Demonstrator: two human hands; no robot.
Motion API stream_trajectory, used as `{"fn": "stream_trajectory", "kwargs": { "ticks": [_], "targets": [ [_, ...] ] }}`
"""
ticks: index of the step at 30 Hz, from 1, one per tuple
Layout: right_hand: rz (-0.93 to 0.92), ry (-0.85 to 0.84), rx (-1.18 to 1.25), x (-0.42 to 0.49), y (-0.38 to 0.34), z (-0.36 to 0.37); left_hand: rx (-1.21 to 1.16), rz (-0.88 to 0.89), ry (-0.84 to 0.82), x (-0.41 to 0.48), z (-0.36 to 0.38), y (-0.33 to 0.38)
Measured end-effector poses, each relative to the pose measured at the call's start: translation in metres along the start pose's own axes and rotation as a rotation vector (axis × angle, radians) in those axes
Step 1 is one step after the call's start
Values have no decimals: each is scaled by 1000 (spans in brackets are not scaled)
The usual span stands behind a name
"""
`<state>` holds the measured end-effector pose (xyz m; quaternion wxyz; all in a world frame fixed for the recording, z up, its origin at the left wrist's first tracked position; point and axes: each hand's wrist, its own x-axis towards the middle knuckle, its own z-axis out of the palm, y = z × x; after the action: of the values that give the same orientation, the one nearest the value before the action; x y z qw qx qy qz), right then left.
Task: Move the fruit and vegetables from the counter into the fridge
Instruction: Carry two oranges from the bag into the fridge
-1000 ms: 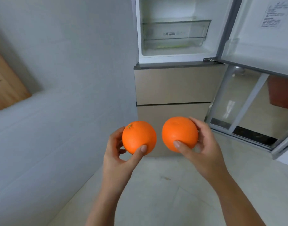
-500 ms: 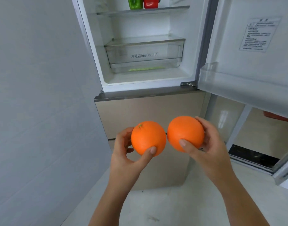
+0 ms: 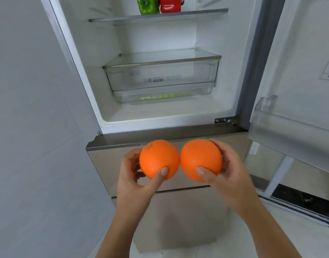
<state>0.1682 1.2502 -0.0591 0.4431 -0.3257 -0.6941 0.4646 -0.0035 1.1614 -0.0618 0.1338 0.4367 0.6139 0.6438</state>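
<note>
Head view: each hand grips one orange, thumb pressed on the near face, fingers curled around the far side; the left hand (image 3: 134, 175) holds the left orange (image 3: 159, 159), stem scar uppermost, and the right hand (image 3: 229, 174) holds the right orange (image 3: 201, 160); the two fruits sit touching or nearly so, raised on outstretched forearms before the open fridge (image 3: 107, 116); inside, a green pepper (image 3: 148, 5) and red pepper (image 3: 170, 4) stand side by side on the upper shelf (image 3: 122, 18), above a clear drawer (image 3: 160, 75); the door (image 3: 299, 53) swings open at right.
</note>
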Motion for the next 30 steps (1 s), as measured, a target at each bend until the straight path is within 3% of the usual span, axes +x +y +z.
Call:
{"fn": "stream_trajectory", "kwargs": {
  "ticks": [17,30],
  "targets": [
    [-175,296,-14,231,-5,78,-146,115,-9,258,-13,-45],
    [-329,236,31,342,-28,84,-11,249,72,345,6,-22]
  ]
}}
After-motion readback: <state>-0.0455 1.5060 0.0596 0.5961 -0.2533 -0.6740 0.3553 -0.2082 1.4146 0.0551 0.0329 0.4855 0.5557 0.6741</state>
